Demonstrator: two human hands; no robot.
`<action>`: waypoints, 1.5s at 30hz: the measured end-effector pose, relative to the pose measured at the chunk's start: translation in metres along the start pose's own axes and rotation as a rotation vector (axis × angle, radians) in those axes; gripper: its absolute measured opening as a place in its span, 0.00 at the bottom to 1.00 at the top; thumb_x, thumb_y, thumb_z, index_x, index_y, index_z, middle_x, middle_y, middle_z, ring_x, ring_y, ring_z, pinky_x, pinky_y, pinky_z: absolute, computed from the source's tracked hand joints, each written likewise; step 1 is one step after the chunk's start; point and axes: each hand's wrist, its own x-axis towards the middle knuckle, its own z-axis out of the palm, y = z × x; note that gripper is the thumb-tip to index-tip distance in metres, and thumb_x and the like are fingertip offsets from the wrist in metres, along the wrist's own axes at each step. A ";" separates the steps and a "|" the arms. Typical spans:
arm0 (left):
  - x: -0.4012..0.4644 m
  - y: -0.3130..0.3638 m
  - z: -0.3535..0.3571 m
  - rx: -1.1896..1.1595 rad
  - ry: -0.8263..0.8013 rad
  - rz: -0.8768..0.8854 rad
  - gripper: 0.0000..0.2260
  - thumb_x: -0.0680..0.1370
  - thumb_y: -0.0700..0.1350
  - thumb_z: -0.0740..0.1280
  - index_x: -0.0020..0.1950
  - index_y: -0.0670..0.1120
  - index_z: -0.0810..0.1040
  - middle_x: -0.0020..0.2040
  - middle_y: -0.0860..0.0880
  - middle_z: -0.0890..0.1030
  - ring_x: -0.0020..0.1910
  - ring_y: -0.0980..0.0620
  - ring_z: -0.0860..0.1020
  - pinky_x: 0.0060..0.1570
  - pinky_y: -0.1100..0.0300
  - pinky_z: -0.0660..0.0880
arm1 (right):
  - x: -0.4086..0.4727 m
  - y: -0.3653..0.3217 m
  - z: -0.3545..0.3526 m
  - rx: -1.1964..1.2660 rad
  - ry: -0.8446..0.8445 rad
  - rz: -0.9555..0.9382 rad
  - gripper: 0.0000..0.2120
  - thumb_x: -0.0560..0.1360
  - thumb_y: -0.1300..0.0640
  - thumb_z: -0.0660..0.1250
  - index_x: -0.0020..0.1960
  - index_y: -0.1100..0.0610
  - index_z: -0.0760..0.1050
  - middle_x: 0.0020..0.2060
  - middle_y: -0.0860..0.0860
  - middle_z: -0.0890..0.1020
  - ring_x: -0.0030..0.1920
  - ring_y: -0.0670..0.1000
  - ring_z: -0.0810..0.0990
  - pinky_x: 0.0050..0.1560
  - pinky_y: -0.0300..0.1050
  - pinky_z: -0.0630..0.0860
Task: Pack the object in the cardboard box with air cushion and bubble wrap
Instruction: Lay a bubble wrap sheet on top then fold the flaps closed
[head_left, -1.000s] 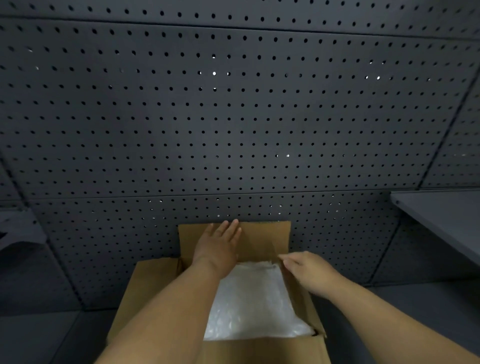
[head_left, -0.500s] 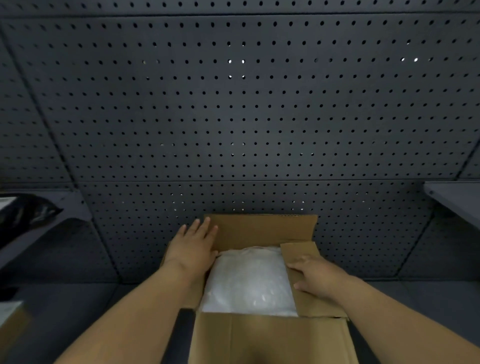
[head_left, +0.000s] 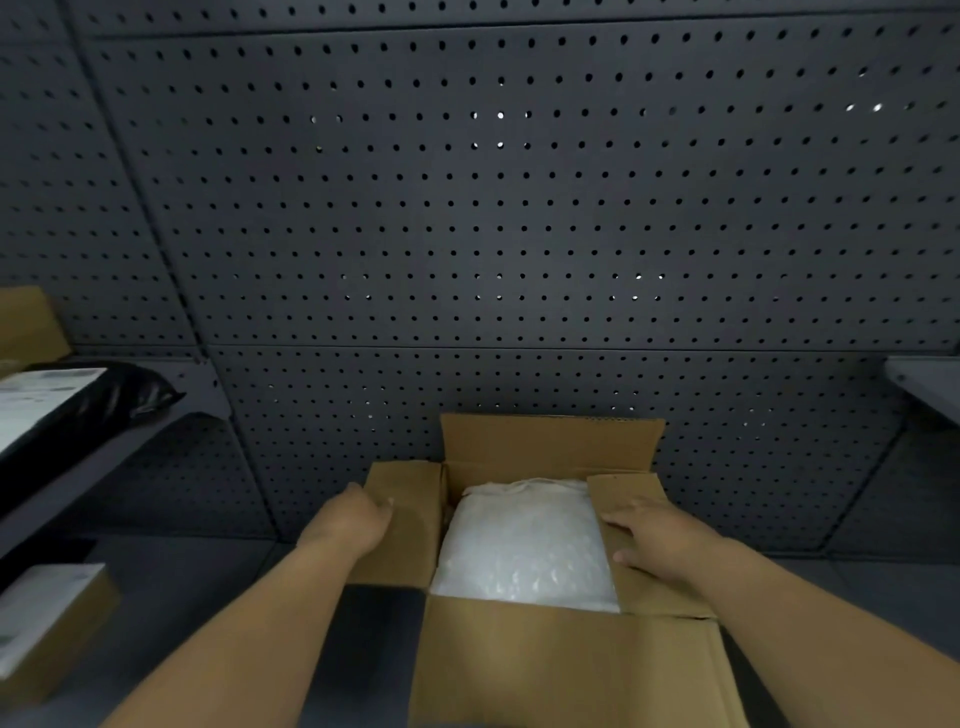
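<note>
An open cardboard box stands low in the middle of the head view. White bubble wrap fills its inside and hides whatever lies beneath. The far flap stands upright. My left hand grips the outer edge of the left flap, fingers curled over it. My right hand lies flat, fingers spread, on the right flap, which is folded partly inward over the wrap. The near flap hangs toward me.
A dark pegboard wall rises right behind the box. On the left, a shelf holds a black bag with a white label and a cardboard box. Another labelled box sits lower left. A shelf edge juts at right.
My left hand slid from the far flap to the left flap and now curls around its edge. My right hand pressed the right flap inward. The view shifted left.
</note>
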 end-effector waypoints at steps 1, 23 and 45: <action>-0.002 0.003 -0.001 -0.055 0.019 0.002 0.27 0.82 0.55 0.54 0.75 0.39 0.59 0.71 0.41 0.68 0.65 0.44 0.71 0.59 0.56 0.70 | 0.000 0.000 0.000 -0.002 0.003 -0.002 0.28 0.79 0.50 0.61 0.77 0.49 0.56 0.75 0.51 0.61 0.73 0.53 0.61 0.72 0.46 0.61; -0.038 0.054 0.025 -0.191 0.291 0.551 0.15 0.82 0.51 0.56 0.58 0.47 0.79 0.51 0.49 0.76 0.46 0.55 0.73 0.45 0.60 0.70 | 0.015 -0.007 -0.034 0.091 0.061 0.080 0.31 0.79 0.53 0.63 0.78 0.53 0.53 0.73 0.53 0.66 0.69 0.54 0.69 0.66 0.43 0.68; 0.000 0.065 0.039 0.487 -0.124 0.787 0.18 0.82 0.45 0.58 0.72 0.51 0.69 0.72 0.52 0.69 0.69 0.51 0.67 0.66 0.59 0.64 | 0.027 0.010 -0.039 -0.050 0.416 0.206 0.52 0.70 0.45 0.72 0.78 0.55 0.38 0.77 0.53 0.53 0.78 0.54 0.49 0.77 0.50 0.45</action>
